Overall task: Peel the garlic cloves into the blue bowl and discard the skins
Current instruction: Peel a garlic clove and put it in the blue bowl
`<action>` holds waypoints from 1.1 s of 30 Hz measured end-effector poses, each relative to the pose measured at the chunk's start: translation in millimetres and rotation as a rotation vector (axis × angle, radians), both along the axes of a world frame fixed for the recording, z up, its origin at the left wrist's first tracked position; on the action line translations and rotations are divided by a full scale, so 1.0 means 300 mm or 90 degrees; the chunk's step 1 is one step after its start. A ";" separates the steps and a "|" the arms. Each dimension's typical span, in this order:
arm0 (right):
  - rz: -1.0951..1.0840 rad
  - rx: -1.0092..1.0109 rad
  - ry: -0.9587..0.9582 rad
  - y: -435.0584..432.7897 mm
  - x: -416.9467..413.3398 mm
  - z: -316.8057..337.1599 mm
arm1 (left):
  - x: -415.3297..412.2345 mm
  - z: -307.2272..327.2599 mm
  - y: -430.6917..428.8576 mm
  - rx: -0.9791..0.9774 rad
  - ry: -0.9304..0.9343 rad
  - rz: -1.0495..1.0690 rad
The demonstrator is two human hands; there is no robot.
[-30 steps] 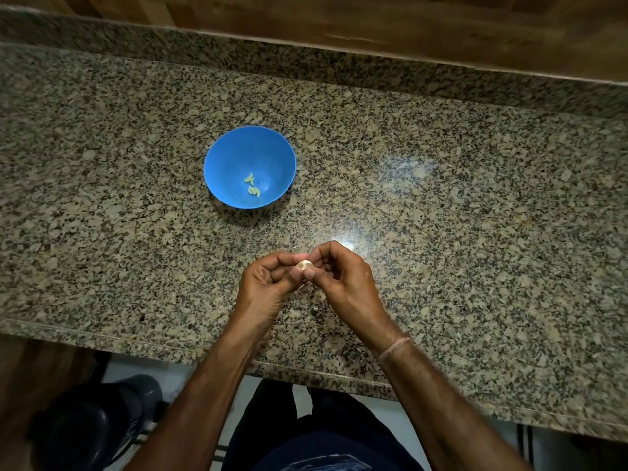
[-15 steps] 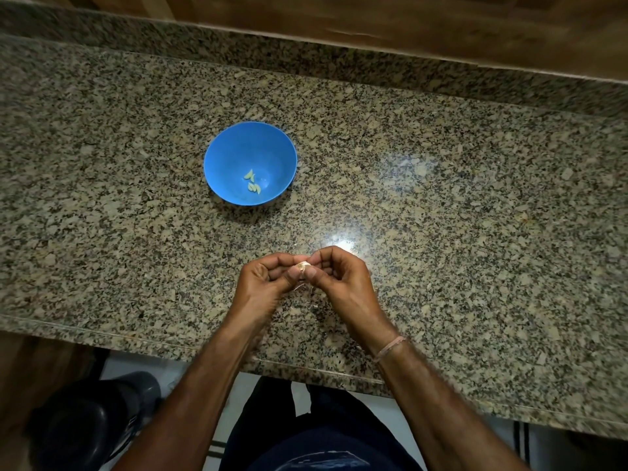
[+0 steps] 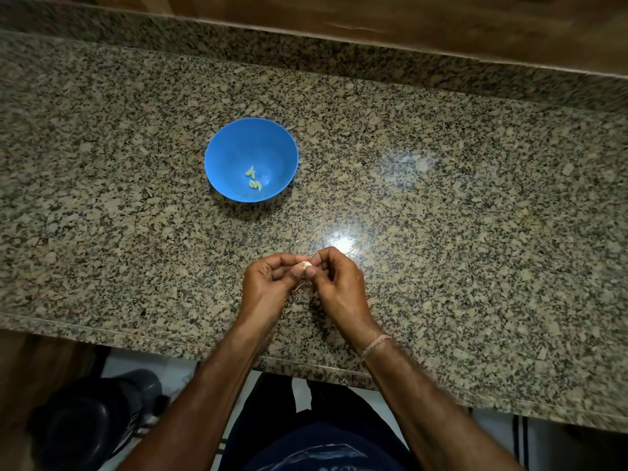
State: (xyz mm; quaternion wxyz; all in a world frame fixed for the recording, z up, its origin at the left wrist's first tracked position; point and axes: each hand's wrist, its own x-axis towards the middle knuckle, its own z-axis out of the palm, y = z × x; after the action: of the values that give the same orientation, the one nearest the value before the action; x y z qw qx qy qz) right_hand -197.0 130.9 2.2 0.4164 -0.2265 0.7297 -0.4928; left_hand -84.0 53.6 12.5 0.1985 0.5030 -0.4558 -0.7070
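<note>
A blue bowl point(image 3: 221, 158) stands on the granite counter, left of centre, with three pale peeled cloves point(image 3: 253, 180) at its bottom. Nearer the front edge, my left hand point(image 3: 268, 287) and my right hand point(image 3: 339, 287) meet fingertip to fingertip above the counter. Between their thumbs and forefingers both pinch one small garlic clove point(image 3: 304, 265), pale and partly hidden by the fingers. A thin strand of skin point(image 3: 300, 285) hangs below the clove between the hands.
The speckled granite counter point(image 3: 475, 232) spreads wide to the right, with a raised back ledge point(image 3: 339, 59) along the wall. A dark bin point(image 3: 88, 423) sits on the floor below the counter's front edge, to my left.
The hands stay together on the clove and its pale face has turned slightly between the fingertips. The view has shifted a little; the bowl has not moved.
</note>
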 end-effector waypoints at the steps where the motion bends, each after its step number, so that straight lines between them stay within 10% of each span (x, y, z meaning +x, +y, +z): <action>1: -0.008 -0.009 0.002 -0.003 0.005 0.000 | 0.000 -0.004 -0.001 0.001 -0.004 0.007; 11: -0.091 -0.048 0.163 -0.008 0.026 -0.029 | -0.026 -0.013 0.003 -0.077 -0.086 0.028; 20: 0.025 0.083 0.113 0.098 -0.071 -0.027 | -0.044 -0.071 -0.110 -0.644 -0.409 -0.270; 33: 0.133 0.149 0.413 0.089 -0.005 -0.075 | 0.105 -0.169 0.155 -0.686 -0.456 -0.241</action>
State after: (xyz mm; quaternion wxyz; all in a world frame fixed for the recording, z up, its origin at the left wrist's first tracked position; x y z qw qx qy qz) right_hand -198.4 157.4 -20.3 0.2341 -0.3951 0.8485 -0.2629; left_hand -52.6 100.1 -38.2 0.1308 0.4483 -0.8630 -0.1928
